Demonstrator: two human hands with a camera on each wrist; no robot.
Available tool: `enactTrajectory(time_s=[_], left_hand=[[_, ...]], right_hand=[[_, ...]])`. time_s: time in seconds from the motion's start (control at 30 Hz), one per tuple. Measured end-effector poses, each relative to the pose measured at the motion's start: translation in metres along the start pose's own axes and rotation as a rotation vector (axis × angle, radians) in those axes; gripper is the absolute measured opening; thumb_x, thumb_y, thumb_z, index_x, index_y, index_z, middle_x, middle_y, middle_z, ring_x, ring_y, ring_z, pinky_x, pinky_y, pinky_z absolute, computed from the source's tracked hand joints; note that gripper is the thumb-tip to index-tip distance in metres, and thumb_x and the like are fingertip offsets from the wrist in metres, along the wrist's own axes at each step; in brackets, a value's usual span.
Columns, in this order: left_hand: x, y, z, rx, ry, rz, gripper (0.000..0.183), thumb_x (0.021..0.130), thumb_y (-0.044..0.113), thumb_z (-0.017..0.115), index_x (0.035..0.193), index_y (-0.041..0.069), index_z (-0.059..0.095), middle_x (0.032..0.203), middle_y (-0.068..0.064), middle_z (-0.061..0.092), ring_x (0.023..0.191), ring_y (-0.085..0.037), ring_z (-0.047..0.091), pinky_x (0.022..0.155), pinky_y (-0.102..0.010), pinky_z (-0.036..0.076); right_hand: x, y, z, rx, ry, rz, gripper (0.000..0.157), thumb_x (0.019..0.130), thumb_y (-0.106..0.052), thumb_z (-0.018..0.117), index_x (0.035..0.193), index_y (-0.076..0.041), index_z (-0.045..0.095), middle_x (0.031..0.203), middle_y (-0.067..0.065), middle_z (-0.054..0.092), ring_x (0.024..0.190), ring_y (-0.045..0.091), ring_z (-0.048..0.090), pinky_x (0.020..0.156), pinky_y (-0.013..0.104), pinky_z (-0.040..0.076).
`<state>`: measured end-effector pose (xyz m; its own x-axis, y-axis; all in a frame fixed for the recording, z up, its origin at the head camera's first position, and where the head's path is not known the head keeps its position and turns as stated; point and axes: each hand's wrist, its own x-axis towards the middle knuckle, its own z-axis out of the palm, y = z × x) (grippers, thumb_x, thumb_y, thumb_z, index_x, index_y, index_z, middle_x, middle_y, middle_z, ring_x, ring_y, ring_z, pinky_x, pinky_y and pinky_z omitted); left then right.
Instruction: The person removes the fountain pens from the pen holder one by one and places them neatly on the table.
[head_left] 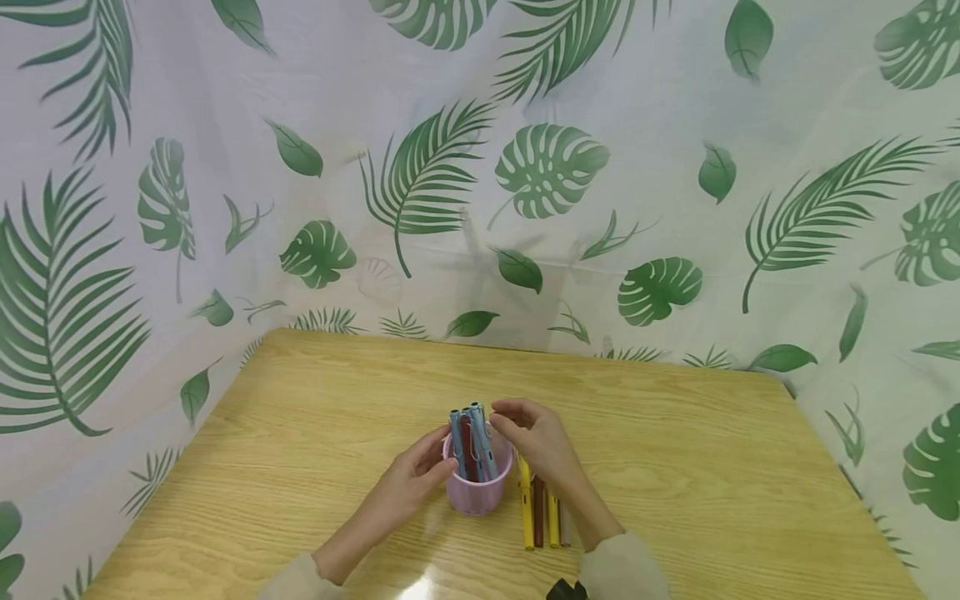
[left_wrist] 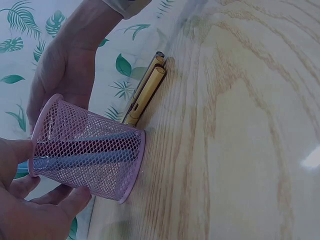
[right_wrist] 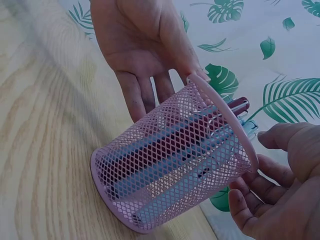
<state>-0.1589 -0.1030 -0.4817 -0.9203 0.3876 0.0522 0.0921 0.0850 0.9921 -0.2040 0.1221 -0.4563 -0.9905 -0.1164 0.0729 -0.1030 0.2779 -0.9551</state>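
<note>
A pink mesh pen holder (head_left: 475,500) stands upright on the table, with several light blue pens (head_left: 457,437) and dark red pen material (head_left: 468,450) inside. My left hand (head_left: 405,492) holds its left side, the thumb at the rim and the fingers around the mesh. On the other side, my right hand (head_left: 547,446) hovers by the rim with loosely bent fingers and nothing visible between them. In the right wrist view its thumb is close to the pen tops. Beside the holder, partly under my right wrist, lie yellow pens (head_left: 527,517), a dark red pen (head_left: 538,521) and a grey pen (head_left: 566,533).
The wood-grain table (head_left: 315,400) reaches back to a white curtain (head_left: 450,292) printed with green leaves, which also hangs along both sides. A small black object (head_left: 566,590) shows at the bottom edge by my right sleeve (head_left: 622,571).
</note>
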Motion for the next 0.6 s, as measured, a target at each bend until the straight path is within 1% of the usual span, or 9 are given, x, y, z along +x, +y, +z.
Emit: enactTrajectory(time_s=[0.3,0.43,0.6], left_hand=[[0.0,0.0,0.001,0.021,-0.006,0.012,0.062,0.109,0.022,0.056,0.16,0.0,0.03,0.15,-0.03,0.048,0.139,-0.044,0.047,0.114,-0.05,0.042],[0.0,0.001,0.001,0.027,-0.008,0.007,0.062,0.109,0.023,0.056,0.161,0.002,0.03,0.153,-0.03,0.045,0.141,-0.044,0.044,0.115,-0.05,0.041],[0.0,0.002,0.0,0.022,-0.022,0.002,0.062,0.109,0.024,0.056,0.162,0.003,0.03,0.154,-0.028,0.045,0.142,-0.044,0.044,0.115,-0.052,0.041]], right_hand=[[0.0,-0.003,0.007,-0.026,-0.037,-0.027,0.028,0.098,-0.018,0.073,0.122,-0.004,0.072,0.114,0.007,0.074,0.107,0.023,0.066,0.092,0.038,0.057],[0.0,-0.004,0.011,-0.024,-0.049,-0.042,0.027,0.099,-0.016,0.072,0.122,-0.003,0.072,0.113,0.006,0.073,0.105,0.022,0.066,0.092,0.04,0.057],[-0.001,-0.005,0.012,-0.022,-0.051,-0.06,0.025,0.099,-0.015,0.072,0.12,-0.002,0.073,0.112,0.005,0.074,0.103,0.022,0.065,0.091,0.041,0.057]])
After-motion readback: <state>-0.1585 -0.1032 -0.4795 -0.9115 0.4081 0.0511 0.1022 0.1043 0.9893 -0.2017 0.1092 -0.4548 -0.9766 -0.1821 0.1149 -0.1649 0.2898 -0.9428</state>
